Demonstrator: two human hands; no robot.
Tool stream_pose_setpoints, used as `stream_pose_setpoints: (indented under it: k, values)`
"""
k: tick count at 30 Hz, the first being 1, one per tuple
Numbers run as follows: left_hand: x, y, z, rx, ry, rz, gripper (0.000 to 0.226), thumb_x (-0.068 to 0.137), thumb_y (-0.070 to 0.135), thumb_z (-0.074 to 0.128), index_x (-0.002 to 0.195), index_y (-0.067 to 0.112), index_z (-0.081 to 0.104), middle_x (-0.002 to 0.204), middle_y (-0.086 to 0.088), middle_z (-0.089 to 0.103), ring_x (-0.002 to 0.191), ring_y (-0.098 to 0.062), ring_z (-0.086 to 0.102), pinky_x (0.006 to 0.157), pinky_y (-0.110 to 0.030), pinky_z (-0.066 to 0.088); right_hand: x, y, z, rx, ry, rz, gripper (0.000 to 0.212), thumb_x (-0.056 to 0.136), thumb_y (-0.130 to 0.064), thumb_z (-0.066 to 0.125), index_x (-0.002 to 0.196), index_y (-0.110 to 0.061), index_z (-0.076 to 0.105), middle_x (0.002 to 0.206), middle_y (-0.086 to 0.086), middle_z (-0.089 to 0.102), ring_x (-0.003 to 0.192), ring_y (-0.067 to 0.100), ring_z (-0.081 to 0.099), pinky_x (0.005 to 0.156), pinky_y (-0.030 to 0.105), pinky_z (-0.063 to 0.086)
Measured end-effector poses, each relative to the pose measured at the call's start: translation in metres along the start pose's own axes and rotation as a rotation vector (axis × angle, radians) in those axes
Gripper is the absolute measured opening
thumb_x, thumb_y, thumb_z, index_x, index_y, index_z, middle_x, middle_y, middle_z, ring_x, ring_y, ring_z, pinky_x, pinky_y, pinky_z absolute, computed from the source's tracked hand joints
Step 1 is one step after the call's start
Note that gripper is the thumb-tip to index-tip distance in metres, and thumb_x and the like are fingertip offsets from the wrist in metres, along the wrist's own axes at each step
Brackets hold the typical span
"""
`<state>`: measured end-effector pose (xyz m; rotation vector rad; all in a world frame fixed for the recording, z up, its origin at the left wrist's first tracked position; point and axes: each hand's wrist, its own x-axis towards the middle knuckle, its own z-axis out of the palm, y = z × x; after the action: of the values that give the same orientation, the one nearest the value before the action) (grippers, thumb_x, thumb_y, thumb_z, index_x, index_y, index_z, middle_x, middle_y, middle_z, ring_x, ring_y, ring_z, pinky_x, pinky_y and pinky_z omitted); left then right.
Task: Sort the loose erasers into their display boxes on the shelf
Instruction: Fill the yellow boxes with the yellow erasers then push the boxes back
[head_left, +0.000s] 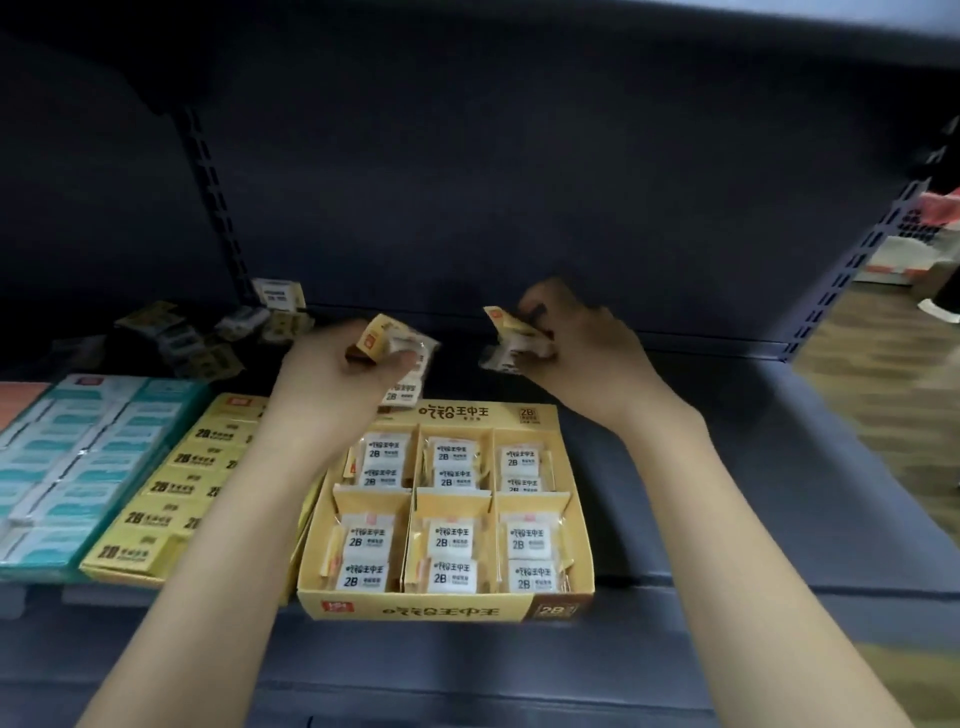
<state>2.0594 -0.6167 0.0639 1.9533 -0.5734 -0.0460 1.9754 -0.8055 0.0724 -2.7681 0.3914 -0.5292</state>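
Hands, left hand (340, 364) and right hand (566, 332), each pinch wrapped erasers (397, 345) above the yellow box's (447, 610) back edge.

Two bare forearms enter from the bottom edge, w/ no sleeves, gloves, watch or rings in view. Left hand (340, 358) and right hand (576, 338) are bare too; fingertips partly hidden, nails too blurred to tell.

We see a slotted upright (218, 208) on the dark back panel (493, 182), a second slotted upright (862, 260) far to its right, wood-look floor (878, 374) beyond that one, blurred red and white goods (935, 208) above the floor
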Motion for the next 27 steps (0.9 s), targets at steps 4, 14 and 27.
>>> stream_pose_setpoints:
  k: [4,14,27]
  values:
    - [-0.013,0.001,-0.001,-0.121,0.055,-0.035,0.017,0.082,0.026,0.070,0.090,0.036,0.059,0.085,0.020,0.061,0.081,0.004,0.057,0.069,-0.016,0.044,-0.008,-0.005,0.008,0.104,-0.005,-0.036,0.024,0.088,-0.029,0.060,0.109,-0.021,0.052,0.102,0.000,0.065,0.093,0.024,0.060,0.072,0.034,0.046]
    - [-0.033,-0.002,-0.009,-0.099,0.177,-0.147,0.024,0.086,0.042,0.060,0.098,0.021,0.064,0.091,0.007,0.067,0.087,-0.006,0.062,0.065,-0.017,0.042,-0.024,-0.016,0.010,0.277,-0.026,-0.119,0.011,0.095,-0.025,0.051,0.091,-0.016,0.050,0.078,-0.010,0.051,0.065,-0.002,0.044,0.053,0.008,0.034]
    - [-0.046,-0.008,-0.028,0.016,-0.091,-0.268,0.033,0.086,0.034,0.062,0.116,0.020,0.060,0.093,0.006,0.069,0.084,-0.008,0.065,0.073,-0.023,0.049,-0.038,-0.027,0.001,0.432,-0.243,-0.009,0.009,0.088,-0.035,0.062,0.093,-0.028,0.062,0.086,-0.012,0.066,0.077,0.002,0.060,0.070,0.021,0.048]
